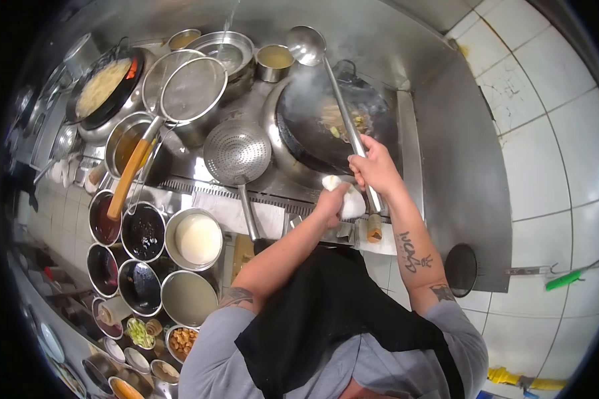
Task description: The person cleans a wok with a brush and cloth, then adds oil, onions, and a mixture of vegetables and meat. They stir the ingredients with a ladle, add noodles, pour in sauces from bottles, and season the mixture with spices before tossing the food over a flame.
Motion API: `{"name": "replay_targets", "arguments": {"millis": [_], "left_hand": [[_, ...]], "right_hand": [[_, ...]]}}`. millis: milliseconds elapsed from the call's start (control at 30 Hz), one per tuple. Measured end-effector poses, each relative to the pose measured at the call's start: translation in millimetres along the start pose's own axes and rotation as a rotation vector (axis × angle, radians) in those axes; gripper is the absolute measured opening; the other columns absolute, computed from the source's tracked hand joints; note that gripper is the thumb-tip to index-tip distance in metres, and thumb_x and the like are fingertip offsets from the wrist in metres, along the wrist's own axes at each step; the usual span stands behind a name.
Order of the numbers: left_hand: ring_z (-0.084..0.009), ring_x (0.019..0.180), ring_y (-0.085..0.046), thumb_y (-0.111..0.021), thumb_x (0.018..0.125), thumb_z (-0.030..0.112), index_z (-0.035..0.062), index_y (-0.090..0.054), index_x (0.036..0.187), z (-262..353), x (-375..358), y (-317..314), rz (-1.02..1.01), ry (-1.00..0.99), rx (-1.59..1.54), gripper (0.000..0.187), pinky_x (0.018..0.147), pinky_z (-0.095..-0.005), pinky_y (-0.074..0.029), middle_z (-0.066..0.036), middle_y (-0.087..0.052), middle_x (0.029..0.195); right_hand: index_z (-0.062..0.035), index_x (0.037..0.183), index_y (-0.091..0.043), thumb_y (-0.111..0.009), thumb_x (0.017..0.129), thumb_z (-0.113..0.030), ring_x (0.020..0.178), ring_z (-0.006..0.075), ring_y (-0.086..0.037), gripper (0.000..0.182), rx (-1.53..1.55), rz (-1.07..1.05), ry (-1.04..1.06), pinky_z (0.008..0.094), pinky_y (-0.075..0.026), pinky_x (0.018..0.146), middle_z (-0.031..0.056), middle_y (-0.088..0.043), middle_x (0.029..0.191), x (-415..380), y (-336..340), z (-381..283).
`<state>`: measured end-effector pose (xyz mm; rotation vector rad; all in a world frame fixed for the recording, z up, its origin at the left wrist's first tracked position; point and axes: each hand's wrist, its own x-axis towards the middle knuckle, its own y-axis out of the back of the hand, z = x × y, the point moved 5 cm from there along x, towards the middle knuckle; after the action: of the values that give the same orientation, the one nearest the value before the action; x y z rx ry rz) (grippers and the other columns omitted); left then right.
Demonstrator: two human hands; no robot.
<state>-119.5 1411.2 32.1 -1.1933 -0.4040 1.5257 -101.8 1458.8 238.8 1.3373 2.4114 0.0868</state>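
My right hand point(377, 166) is wrapped round the long handle of a steel ladle point(306, 46), whose bowl is raised past the far edge of the wok. Below the ladle a dark wok point(299, 130) sits on the stove, with sliced food point(343, 123) in it and smoke rising. My left hand point(331, 203) is closed on a folded white cloth point(353, 205) at the wok's near side; whether a wok handle lies under the cloth is hidden. A perforated steel skimmer point(237, 153) rests left of the wok, its handle pointing toward me.
Mesh strainers point(193, 90) lie over a pot at the back left, one with a wooden handle point(136, 166). A second wok holds pale food point(103, 86). Several sauce containers point(193, 239) stand at the left. A steel panel point(462, 166) and tiled wall border the right.
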Motion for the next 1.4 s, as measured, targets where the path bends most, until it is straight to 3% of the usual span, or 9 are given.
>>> {"name": "replay_targets", "arguments": {"millis": [133, 167, 300, 433, 733, 1100, 1400], "left_hand": [[-0.0264, 0.088, -0.068, -0.062, 0.091, 0.017, 0.0021, -0.054, 0.118, 9.9, -45.4, 19.6, 0.069, -0.002, -0.002, 0.032, 0.075, -0.0431, -0.058, -0.012, -0.065, 0.103], [-0.0263, 0.092, -0.067, -0.062, 0.091, 0.016, 0.0016, -0.053, 0.121, 10.4, -51.8, 29.7, 0.101, 0.007, 0.014, 0.035, 0.078, -0.0428, -0.057, -0.012, -0.064, 0.108], [-0.0261, 0.1, -0.065, -0.06, 0.091, 0.014, 0.0008, -0.051, 0.127, 21.2, -81.2, 55.7, 0.151, -0.06, 0.072, 0.04, 0.082, -0.0414, -0.056, -0.013, -0.062, 0.113], [-0.0257, 0.103, -0.064, -0.059, 0.092, 0.014, 0.0001, -0.052, 0.126, 35.6, -110.2, 70.5, 0.153, -0.108, 0.008, 0.038, 0.085, -0.0419, -0.055, -0.012, -0.062, 0.114], [-0.0232, 0.105, -0.062, -0.058, 0.093, 0.012, 0.001, -0.052, 0.128, 61.7, -142.1, 98.7, 0.19, -0.176, -0.029, 0.037, 0.09, -0.0389, -0.052, -0.01, -0.062, 0.116], [-0.0229, 0.105, -0.063, -0.059, 0.092, 0.012, 0.0008, -0.053, 0.127, 64.3, -137.5, 107.5, 0.143, -0.229, -0.072, 0.038, 0.089, -0.0379, -0.052, -0.01, -0.063, 0.116], [-0.0225, 0.106, -0.063, -0.058, 0.093, 0.011, 0.0009, -0.052, 0.13, 77.2, -151.5, 100.4, 0.158, -0.224, -0.06, 0.039, 0.09, -0.0373, -0.052, -0.01, -0.063, 0.118]], "right_hand": [[-0.0001, 0.133, -0.044, -0.055, 0.088, -0.001, 0.04, 0.0074, -0.045, 0.047, 0.107, -0.057, -0.037, 0.0249, -0.037, 0.036, 0.0013, -0.052, 0.063, 35.9, -22.0, -12.7], [-0.0012, 0.12, -0.049, -0.056, 0.088, -0.002, 0.042, 0.0079, -0.046, 0.033, 0.137, -0.086, -0.03, 0.025, -0.038, 0.036, 0.0025, -0.053, 0.065, 50.0, -27.1, -13.3], [-0.0031, 0.092, -0.051, -0.056, 0.088, -0.003, 0.045, 0.0091, -0.051, 0.007, 0.203, -0.128, 0.0, 0.0266, -0.044, 0.037, 0.0036, -0.056, 0.067, 101.4, -52.6, -32.9], [-0.0017, 0.086, -0.052, -0.057, 0.088, -0.004, 0.047, 0.0099, -0.052, 0.006, 0.259, -0.177, -0.009, 0.0272, -0.047, 0.038, 0.0056, -0.058, 0.067, 147.9, -87.1, -58.8], [0.0007, 0.082, -0.056, -0.056, 0.088, -0.007, 0.051, 0.01, -0.054, 0.01, 0.394, -0.234, -0.141, 0.0254, -0.046, 0.041, 0.0066, -0.059, 0.068, 192.4, -155.1, -79.3], [0.0002, 0.084, -0.055, -0.054, 0.09, -0.007, 0.052, 0.0084, -0.053, 0.009, 0.466, -0.25, -0.188, 0.0228, -0.046, 0.041, 0.0065, -0.059, 0.071, 204.7, -178.3, -88.3], [-0.0045, 0.08, -0.049, -0.054, 0.092, -0.009, 0.052, 0.0055, -0.052, 0.014, 0.579, -0.386, -0.246, 0.019, -0.045, 0.043, 0.0014, -0.054, 0.069, 224.1, -187.5, -85.0]]}}
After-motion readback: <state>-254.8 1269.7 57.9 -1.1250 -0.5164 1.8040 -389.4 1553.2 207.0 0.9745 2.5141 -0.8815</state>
